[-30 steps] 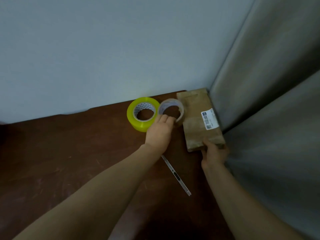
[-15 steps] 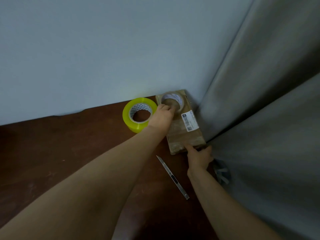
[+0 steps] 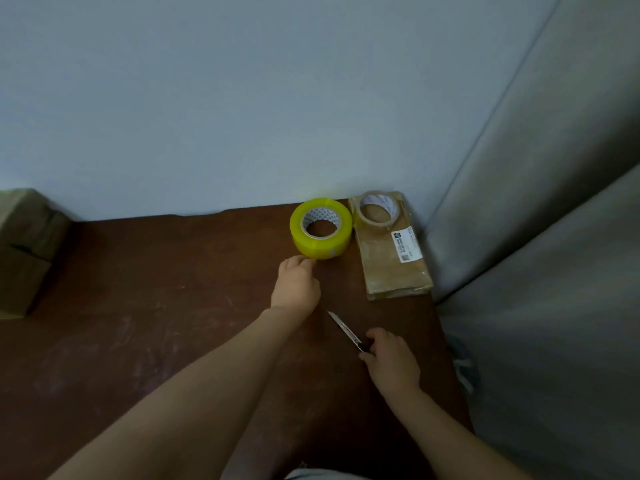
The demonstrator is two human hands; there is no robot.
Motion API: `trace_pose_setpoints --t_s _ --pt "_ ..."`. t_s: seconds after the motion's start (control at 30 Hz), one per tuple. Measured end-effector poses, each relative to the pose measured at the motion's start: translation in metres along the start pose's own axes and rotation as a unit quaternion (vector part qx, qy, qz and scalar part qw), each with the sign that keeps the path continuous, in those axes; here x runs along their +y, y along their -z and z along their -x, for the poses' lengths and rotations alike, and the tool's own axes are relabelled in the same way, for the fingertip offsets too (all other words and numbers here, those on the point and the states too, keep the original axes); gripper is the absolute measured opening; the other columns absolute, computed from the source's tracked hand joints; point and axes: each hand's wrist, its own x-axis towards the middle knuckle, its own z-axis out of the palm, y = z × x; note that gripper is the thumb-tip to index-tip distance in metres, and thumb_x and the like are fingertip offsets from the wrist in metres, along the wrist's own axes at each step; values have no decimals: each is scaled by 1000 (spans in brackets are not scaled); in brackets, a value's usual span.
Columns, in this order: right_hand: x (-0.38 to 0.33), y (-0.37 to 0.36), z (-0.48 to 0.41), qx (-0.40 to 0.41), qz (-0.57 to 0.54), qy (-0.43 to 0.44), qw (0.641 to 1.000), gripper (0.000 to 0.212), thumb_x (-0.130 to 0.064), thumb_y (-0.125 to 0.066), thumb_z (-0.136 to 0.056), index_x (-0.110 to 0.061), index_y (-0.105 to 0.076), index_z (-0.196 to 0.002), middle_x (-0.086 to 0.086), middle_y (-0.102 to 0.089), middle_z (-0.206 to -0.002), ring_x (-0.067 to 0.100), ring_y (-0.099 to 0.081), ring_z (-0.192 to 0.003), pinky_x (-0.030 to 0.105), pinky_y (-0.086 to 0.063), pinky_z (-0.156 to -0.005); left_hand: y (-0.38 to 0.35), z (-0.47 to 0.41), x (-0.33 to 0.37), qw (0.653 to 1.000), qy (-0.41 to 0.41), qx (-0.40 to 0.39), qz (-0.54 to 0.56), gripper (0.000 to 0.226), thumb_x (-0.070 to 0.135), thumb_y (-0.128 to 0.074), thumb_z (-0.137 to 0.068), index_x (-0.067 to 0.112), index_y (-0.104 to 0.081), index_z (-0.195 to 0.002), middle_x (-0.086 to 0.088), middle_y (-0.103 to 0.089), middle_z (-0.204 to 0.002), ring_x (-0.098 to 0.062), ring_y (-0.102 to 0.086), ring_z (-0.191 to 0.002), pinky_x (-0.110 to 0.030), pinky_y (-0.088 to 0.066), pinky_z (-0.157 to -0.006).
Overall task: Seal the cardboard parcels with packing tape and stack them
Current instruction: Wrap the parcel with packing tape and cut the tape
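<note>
A flat brown cardboard parcel [image 3: 393, 268] with a white label lies at the table's far right corner. A thin, nearly used-up tape roll [image 3: 377, 213] rests on its far end. A thick yellow tape roll [image 3: 321, 228] stands just left of the parcel. My left hand [image 3: 296, 287] hovers in front of the yellow roll, fingertips at its base, holding nothing. A slim utility knife [image 3: 344, 330] lies on the table, and my right hand [image 3: 391, 362] is closing on its near end.
The brown table [image 3: 138, 323] ends at a wall behind and a grey curtain [image 3: 536, 271] on the right. Stacked cardboard boxes [image 3: 24, 251] sit at the far left edge.
My left hand set the thin roll on the parcel and drew back to the yellow roll. My right hand left the parcel's near end and came to the knife.
</note>
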Motion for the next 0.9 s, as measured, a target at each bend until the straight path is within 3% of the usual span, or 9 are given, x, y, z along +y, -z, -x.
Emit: trace_pose_setpoints --t_s 0.1,0.2,0.23,0.3,0.4,0.63,0.7,0.8,0.9 --pt "-10 7 -1 -21 -37 17 999 31 -29 -57 -95 -19 -59 -124 8 -58 -115 23 -57 -106 31 -46 -88 6 23 -16 999 39 18 29 43 3 -43 -92 5 -51 -134 -13 -45 -141 -30 -33 -134 -30 -24 -110" --pt "-33 15 3 -54 -259 -5 964 15 -29 -51 -98 -22 -62 -106 4 -61 -87 15 -62 -63 32 -52 -61 14 45 -33 995 81 33 46 42 4 -42 -93 5 -53 -133 -13 -48 -139 -29 -36 -131 -29 -25 -108" --pt "-41 17 4 -69 -324 -26 943 13 -29 -51 -98 -23 -61 -104 0 -59 -75 10 -54 -48 28 -45 -47 17 52 -39 993 96 39 52 41 4 -42 -93 5 -53 -133 -13 -48 -138 -29 -38 -131 -30 -27 -108" --pt "-59 22 6 -91 -403 -53 909 18 -34 -52 -98 -19 -63 -102 -2 -50 -60 5 -35 -35 20 -26 -34 25 64 -51 988 128 52 64 41 6 -41 -94 6 -53 -133 -13 -49 -138 -28 -39 -130 -33 -31 -108" --pt "-87 24 8 -107 -433 -60 893 29 -35 -51 -99 -10 -66 -95 -3 -45 -56 4 -29 -34 18 -21 -32 38 83 -67 980 171 77 69 40 9 -42 -95 9 -54 -133 -11 -51 -137 -27 -42 -129 -36 -35 -109" --pt "-155 -2 15 -227 -479 -8 848 21 -3 -38 -99 -8 -55 -110 5 -53 -74 7 -38 -48 18 -26 -36 66 137 -114 950 267 139 84 39 12 -41 -95 10 -56 -130 -8 -53 -135 -25 -45 -126 -35 -38 -106" --pt "-175 -13 22 -246 -475 0 845 20 -2 -39 -99 -14 -53 -109 6 -57 -78 8 -42 -51 19 -29 -38 74 149 -132 941 291 150 87 39 12 -41 -95 11 -56 -131 -8 -53 -135 -26 -46 -125 -37 -40 -106" --pt "-208 -27 27 -258 -481 1 838 19 -11 -46 -100 -7 -58 -114 5 -52 -77 10 -43 -53 21 -31 -40 88 156 -164 932 313 156 92 39 12 -42 -95 11 -55 -132 -9 -53 -135 -27 -47 -124 -40 -41 -105" --pt "-246 -43 26 -253 -488 -1 835 22 -5 -45 -99 -4 -60 -115 7 -47 -79 12 -45 -56 22 -37 -41 104 152 -201 928 318 162 104 39 12 -42 -95 11 -56 -132 -9 -54 -135 -27 -50 -122 -41 -44 -102"
